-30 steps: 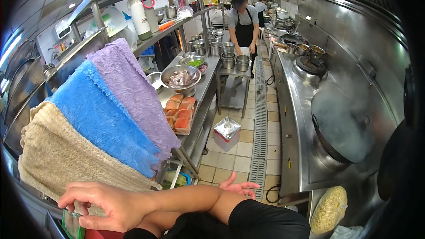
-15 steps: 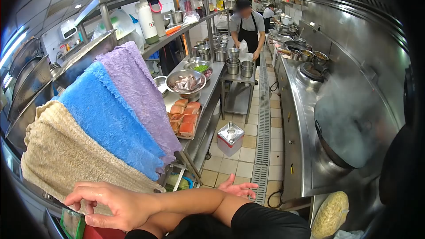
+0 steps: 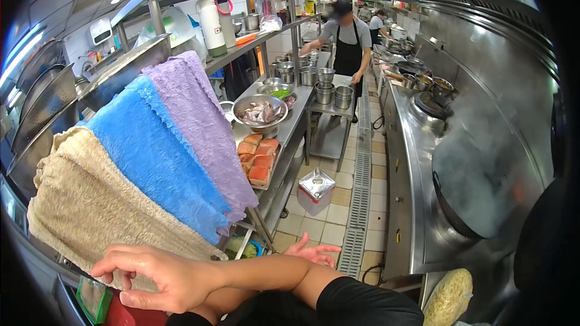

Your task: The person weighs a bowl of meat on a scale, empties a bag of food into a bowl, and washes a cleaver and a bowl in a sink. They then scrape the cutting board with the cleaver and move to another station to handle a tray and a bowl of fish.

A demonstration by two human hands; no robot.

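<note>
My forearms are crossed in front of me. My right hand hangs at the lower left, fingers loosely bent and apart, with nothing in them. It overlaps the lower edge of a beige towel, draped beside a blue towel and a purple towel. From beneath the right forearm, my left hand comes out over the floor, fingers spread, holding nothing. Below my right hand lie a green-rimmed container and a red surface.
A large wok steams on the right-hand stove. To the left, a steel counter holds a tray of meat blocks and a bowl of raw pieces. A square tin stands on the floor near a drain grate. Farther back is a co-worker.
My view has shifted slightly, while both arms stay crossed. The co-worker has stretched an arm out to the left, toward the pots on the counter.
</note>
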